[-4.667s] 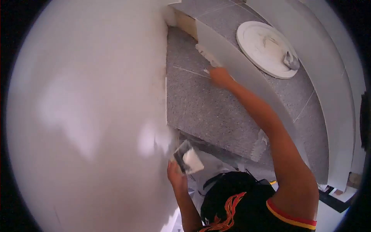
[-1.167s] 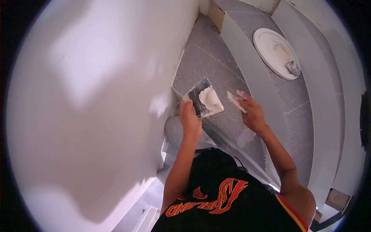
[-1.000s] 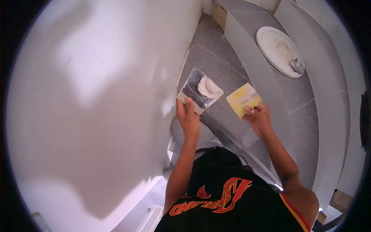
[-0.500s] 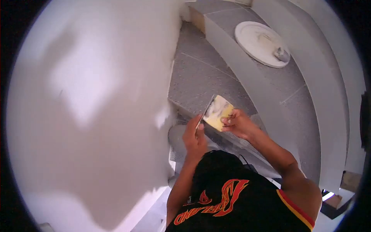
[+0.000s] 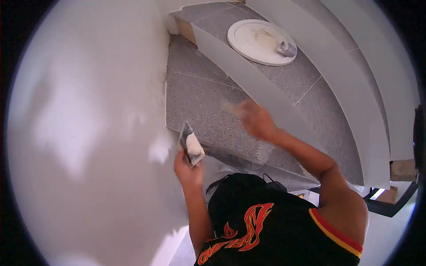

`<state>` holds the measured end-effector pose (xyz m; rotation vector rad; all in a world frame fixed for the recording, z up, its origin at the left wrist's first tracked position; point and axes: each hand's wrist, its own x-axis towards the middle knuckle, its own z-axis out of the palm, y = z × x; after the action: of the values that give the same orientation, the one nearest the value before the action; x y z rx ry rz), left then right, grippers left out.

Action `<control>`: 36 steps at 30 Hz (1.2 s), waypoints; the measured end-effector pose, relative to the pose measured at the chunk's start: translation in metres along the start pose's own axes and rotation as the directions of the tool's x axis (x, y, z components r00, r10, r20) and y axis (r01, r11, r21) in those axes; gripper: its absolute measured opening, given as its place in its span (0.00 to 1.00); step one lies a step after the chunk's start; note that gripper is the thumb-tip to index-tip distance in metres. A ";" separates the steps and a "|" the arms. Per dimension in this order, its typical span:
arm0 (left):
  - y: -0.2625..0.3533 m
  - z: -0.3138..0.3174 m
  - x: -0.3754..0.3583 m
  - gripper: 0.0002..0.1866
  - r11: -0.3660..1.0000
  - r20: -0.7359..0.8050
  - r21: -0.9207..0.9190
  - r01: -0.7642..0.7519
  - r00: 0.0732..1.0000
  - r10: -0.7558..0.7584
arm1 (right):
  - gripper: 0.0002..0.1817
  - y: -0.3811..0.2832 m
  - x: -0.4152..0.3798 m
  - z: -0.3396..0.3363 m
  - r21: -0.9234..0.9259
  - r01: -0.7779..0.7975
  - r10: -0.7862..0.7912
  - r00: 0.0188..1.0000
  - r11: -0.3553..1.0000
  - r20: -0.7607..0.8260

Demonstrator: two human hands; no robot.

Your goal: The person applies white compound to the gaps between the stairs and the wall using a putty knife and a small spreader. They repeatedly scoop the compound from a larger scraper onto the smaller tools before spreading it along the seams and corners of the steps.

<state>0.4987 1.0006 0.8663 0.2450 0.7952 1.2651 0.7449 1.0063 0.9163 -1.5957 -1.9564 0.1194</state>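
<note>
My left hand [image 5: 188,170] is wrapped round a flat grey plate [image 5: 183,136] close to the white wall. A lump of white paste [image 5: 194,145] sits on the plate's face. My right hand [image 5: 258,119], smeared by motion, is over the grey step to the right. From its fingers a blurred, pale yellowish scraper [image 5: 230,108] points left. The two hands are well apart, and the scraper does not touch the plate.
A white round lid [image 5: 248,42] lies on the higher step, bearing paste and a grey, paste-smeared lump [image 5: 286,48]. Curved grey stairs [image 5: 199,97] climb to the right. The white wall [image 5: 88,133] fills the left side. A dark frame [image 5: 395,204] stands at lower right.
My hands have separated: the left went left and down with the plate, the right up and left with the scraper. Paste now shows on the plate. The whole view has shifted.
</note>
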 end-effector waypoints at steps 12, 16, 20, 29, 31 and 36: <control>0.138 -0.041 -0.025 0.16 0.986 0.155 -0.161 0.039 0.988 -0.014 | 0.15 0.075 0.117 -0.017 0.729 -0.156 0.569 0.738 0.666 -0.362; 0.165 -0.068 -0.017 0.15 0.993 0.194 -0.114 0.014 0.981 0.008 | 0.14 0.071 0.122 0.005 0.753 -0.149 0.570 0.749 0.641 -0.337; 0.176 -0.086 -0.007 0.15 0.993 0.153 -0.117 0.015 0.988 0.003 | 0.11 0.042 0.127 0.019 0.875 -0.142 0.607 0.771 0.462 -0.195; 0.157 -0.084 0.040 0.16 0.995 0.160 0.102 0.014 0.987 -0.030 | 0.22 -0.105 0.085 0.063 0.759 -0.087 0.236 0.968 0.646 -0.089; 0.150 -0.093 0.048 0.17 0.996 0.176 0.084 0.020 0.984 -0.035 | 0.22 -0.156 0.087 0.075 0.668 -0.045 -0.033 0.994 0.743 0.104; 0.158 -0.093 0.064 0.17 0.993 0.220 0.116 0.018 0.975 -0.043 | 0.28 -0.179 0.097 0.114 0.560 0.094 -0.264 0.937 0.823 0.231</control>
<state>0.3242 1.0857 0.8651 0.4560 0.6760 1.1417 0.5249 1.0799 0.9387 -1.0512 -2.0371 0.8107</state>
